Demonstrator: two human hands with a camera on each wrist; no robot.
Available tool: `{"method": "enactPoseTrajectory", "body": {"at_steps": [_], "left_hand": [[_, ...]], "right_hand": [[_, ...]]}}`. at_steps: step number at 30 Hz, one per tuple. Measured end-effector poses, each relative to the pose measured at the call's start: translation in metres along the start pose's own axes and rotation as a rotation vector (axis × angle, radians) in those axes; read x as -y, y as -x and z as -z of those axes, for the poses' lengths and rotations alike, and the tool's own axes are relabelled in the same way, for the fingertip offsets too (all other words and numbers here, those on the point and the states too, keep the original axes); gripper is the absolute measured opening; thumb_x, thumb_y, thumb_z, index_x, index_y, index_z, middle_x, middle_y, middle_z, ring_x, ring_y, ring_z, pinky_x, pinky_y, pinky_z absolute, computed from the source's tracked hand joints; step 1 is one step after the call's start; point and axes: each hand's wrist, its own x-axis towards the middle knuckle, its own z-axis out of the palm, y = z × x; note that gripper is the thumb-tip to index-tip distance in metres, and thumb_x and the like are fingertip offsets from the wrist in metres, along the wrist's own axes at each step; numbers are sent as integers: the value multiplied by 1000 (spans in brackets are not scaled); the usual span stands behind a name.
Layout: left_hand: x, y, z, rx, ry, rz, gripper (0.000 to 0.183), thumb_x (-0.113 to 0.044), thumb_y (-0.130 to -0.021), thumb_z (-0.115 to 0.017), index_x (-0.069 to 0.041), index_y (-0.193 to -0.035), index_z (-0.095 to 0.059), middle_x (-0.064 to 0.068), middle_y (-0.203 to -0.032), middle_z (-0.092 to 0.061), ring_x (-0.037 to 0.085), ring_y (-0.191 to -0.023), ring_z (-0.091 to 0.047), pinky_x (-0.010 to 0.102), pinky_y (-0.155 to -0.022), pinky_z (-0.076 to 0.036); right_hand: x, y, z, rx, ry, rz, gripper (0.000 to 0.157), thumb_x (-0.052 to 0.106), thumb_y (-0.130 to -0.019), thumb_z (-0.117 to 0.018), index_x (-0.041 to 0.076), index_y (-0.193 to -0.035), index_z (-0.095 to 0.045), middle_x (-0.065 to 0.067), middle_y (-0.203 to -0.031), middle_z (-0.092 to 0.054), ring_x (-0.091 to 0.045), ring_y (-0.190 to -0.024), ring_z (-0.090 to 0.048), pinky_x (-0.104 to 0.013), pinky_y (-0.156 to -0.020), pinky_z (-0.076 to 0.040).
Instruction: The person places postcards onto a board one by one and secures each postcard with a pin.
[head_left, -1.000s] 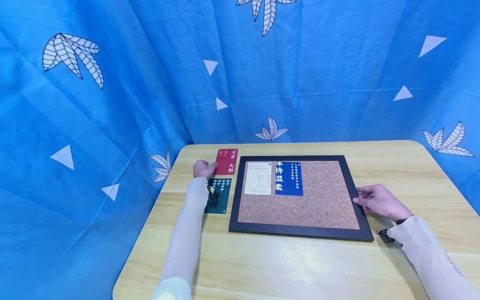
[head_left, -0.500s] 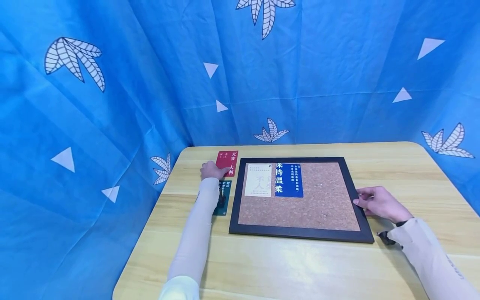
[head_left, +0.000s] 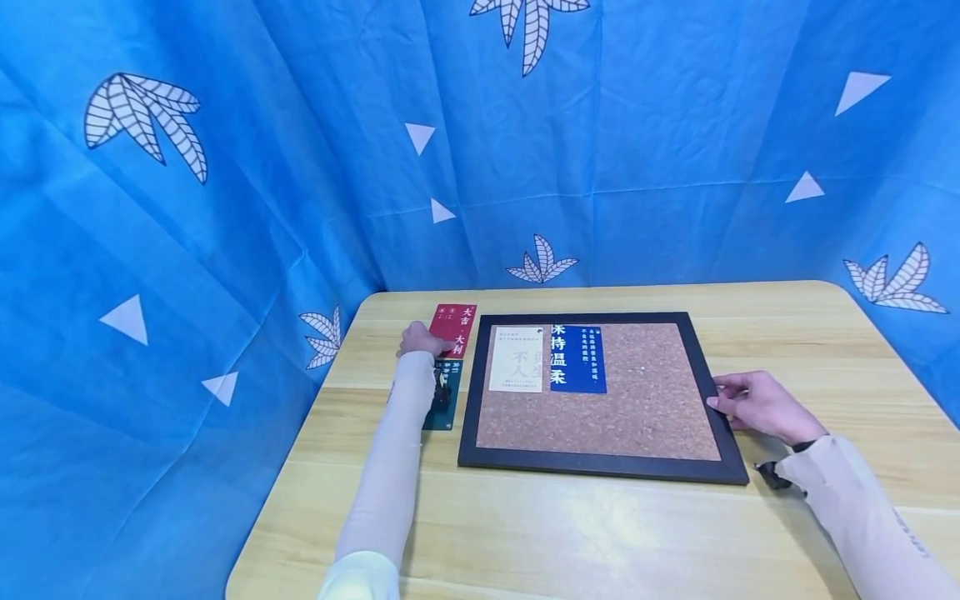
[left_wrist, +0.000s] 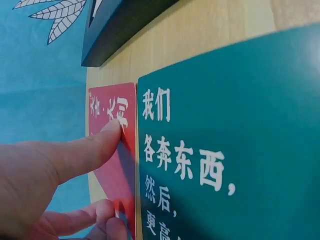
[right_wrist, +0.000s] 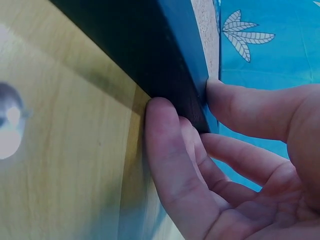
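Observation:
My left hand (head_left: 420,339) is at the red card (head_left: 454,321), which has white characters. In the left wrist view its thumb presses on the red card (left_wrist: 112,95) and the curled fingertips meet the card's near edge. Just below lies a green card (head_left: 447,408), partly behind my wrist in the head view. My right hand (head_left: 757,404) grips the right side of a black-framed corkboard (head_left: 660,425), thumb on top of the frame and fingers against its outer side. On the cork lie a cream card (head_left: 516,379) and a blue card (head_left: 588,358), side by side.
The wooden table (head_left: 570,542) has rounded back corners. A blue curtain (head_left: 660,167) with leaf and triangle prints hangs behind it and along the left. The corkboard's left edge runs close beside the red and green cards.
My left hand has shifted right onto the red card, its thumb now over the characters; it drew back slightly in the last half second. The right hand and corkboard have stayed put.

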Motion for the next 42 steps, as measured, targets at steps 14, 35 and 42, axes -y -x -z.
{"method": "enactPoseTrajectory", "body": {"at_steps": [14,35,42], "left_hand": [[10,1,12,155,32,116,73,-31,-83,-84,-8,-141,-46,18,-136,-46,36,-131,-39,61,-111,-43],[26,-18,24,168,311,48,49,-29,-100,-63,-2,-140,-58,18,-137,-63,32,-121,-59,48,-108,-51],[36,-23,25,170,360,29,40,-20,-101,-62,-4,-137,-64,17,-135,-66,26,-109,-62,36,-91,-56]], "right_hand": [[2,2,1,4,-11,-8,61,16,-103,-62,-21,-146,-39,-25,-115,-61,-13,-81,-63,-29,-69,-61],[1,3,0,-8,-1,-5,60,16,-103,-62,-21,-145,-40,-24,-113,-62,-14,-82,-62,-29,-68,-61],[0,2,0,-10,0,-2,60,16,-103,-62,-20,-145,-41,-23,-113,-62,-13,-81,-62,-28,-67,-60]]}}
